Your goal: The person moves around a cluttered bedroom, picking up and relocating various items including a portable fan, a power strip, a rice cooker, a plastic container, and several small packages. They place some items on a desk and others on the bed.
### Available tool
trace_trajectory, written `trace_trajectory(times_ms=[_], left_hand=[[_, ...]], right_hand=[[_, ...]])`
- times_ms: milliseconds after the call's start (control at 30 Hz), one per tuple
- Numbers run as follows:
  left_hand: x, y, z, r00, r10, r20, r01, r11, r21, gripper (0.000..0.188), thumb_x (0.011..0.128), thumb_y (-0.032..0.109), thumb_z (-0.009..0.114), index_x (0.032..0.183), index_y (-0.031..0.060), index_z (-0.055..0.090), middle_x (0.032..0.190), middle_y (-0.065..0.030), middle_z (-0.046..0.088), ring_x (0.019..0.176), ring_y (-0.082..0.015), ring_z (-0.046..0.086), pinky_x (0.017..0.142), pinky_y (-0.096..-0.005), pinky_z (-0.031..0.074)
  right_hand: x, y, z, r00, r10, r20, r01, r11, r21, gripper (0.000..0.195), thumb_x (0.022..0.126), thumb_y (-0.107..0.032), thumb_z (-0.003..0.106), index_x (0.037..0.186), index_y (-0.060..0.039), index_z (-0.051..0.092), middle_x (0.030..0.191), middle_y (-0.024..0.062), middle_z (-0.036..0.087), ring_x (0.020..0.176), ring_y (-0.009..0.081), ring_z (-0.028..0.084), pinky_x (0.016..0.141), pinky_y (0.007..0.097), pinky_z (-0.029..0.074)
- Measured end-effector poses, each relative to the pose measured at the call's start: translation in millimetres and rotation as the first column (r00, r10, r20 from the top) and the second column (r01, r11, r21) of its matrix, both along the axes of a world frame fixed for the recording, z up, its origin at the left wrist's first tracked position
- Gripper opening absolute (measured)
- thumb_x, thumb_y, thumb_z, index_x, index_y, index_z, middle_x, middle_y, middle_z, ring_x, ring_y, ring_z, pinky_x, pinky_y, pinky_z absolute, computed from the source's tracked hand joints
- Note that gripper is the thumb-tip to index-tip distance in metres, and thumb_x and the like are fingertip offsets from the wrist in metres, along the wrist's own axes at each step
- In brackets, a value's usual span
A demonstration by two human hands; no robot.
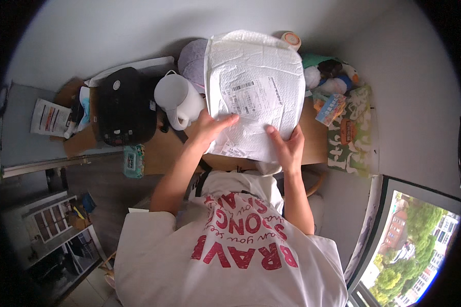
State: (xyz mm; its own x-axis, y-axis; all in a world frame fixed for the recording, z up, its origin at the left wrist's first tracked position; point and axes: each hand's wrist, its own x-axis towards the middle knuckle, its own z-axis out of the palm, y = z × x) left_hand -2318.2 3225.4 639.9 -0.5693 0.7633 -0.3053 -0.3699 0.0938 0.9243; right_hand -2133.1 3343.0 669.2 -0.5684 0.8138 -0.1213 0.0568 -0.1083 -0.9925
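Observation:
A white bubble mailer (253,57) bearing a printed shipping label (255,96) is held up in front of me, over the wooden desk. My left hand (211,128) grips its lower left edge, the thumb lying across the front. At the lower right, my right hand (288,147) pinches it the same way, with the thumb on the face. The fingers of both hands are mostly hidden behind the mailer. Just left of my left hand stands a white electric kettle (180,98).
A black backpack-like item (126,107) sits at the left, near a teal wipes-like packet (133,161). Behind the kettle is a grey-lilac cap (192,61). Plush toys (332,75), a small colourful packet (332,109) and a patterned green bag (349,134) are at the right. A window (411,245) lies lower right.

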Motion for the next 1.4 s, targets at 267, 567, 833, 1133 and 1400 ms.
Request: trace_trajectory(times_ms=[267, 567, 833, 1133, 1400], left_hand=[[-103.0, -22.4, 41.6, 0.765, -0.607, -0.213, 0.586, 0.795, -0.16, 0.078, 0.066, 0.026, 0.088, 0.13, -0.0024, 0.051, 0.117, -0.0145, 0.064, 0.108, -0.0302, 0.061, 0.105, -0.0422, 0.043], [-138.4, 19.9, 132.9, 0.353, -0.815, -0.46, 0.726, 0.548, -0.414, 0.047, 0.068, 0.021, 0.085, 0.104, -0.0028, 0.066, 0.094, -0.01, 0.071, 0.085, -0.0167, 0.064, 0.08, -0.0306, 0.05], [-141.5, 30.0, 121.5, 0.302, -0.861, -0.409, 0.755, 0.478, -0.45, 0.048, 0.066, 0.028, 0.084, 0.098, -0.0036, 0.069, 0.09, -0.0119, 0.072, 0.08, -0.0187, 0.067, 0.073, -0.0308, 0.051], [-138.2, 51.7, 117.2, 0.201, -0.884, -0.422, 0.693, 0.432, -0.577, 0.054, 0.065, 0.031, 0.085, 0.102, -0.0036, 0.065, 0.094, -0.0128, 0.071, 0.085, -0.0205, 0.067, 0.077, -0.0316, 0.05], [-126.1, 58.2, 117.2, 0.137, -0.891, -0.432, 0.695, 0.397, -0.599, 0.058, 0.063, 0.032, 0.085, 0.104, -0.0033, 0.065, 0.095, -0.0133, 0.071, 0.085, -0.0217, 0.067, 0.077, -0.0327, 0.05]], right_hand=[[18.2, 31.2, 32.2, 0.905, -0.312, -0.29, 0.425, 0.703, 0.571, 0.031, 0.101, -0.019, 0.049, 0.123, 0.0022, 0.056, 0.11, 0.0116, 0.062, 0.1, 0.0186, 0.059, 0.084, 0.0282, 0.05], [-9.7, 111.3, 54.9, 0.925, 0.367, 0.096, -0.38, 0.897, 0.228, 0.028, 0.099, -0.007, 0.041, 0.116, 0.0063, 0.059, 0.105, 0.0103, 0.066, 0.09, 0.0176, 0.063, 0.082, 0.0265, 0.047], [14.2, 115.2, 37.8, 0.707, 0.637, -0.305, -0.699, 0.694, -0.172, 0.032, 0.091, 0.001, 0.055, 0.122, 0.0066, 0.057, 0.115, 0.0122, 0.065, 0.102, 0.0164, 0.063, 0.086, 0.0289, 0.05], [11.4, 93.3, 26.2, 0.843, 0.521, -0.135, -0.53, 0.847, -0.043, 0.081, 0.075, -0.014, 0.078, 0.142, 0.0018, 0.037, 0.138, 0.013, 0.049, 0.12, 0.0216, 0.051, 0.1, 0.0369, 0.04], [-16.9, 88.3, -7.6, 0.838, 0.319, -0.443, -0.408, 0.905, -0.121, 0.071, 0.077, -0.014, 0.076, 0.138, 0.0011, 0.042, 0.132, 0.0124, 0.053, 0.114, 0.0191, 0.053, 0.093, 0.0342, 0.044]])
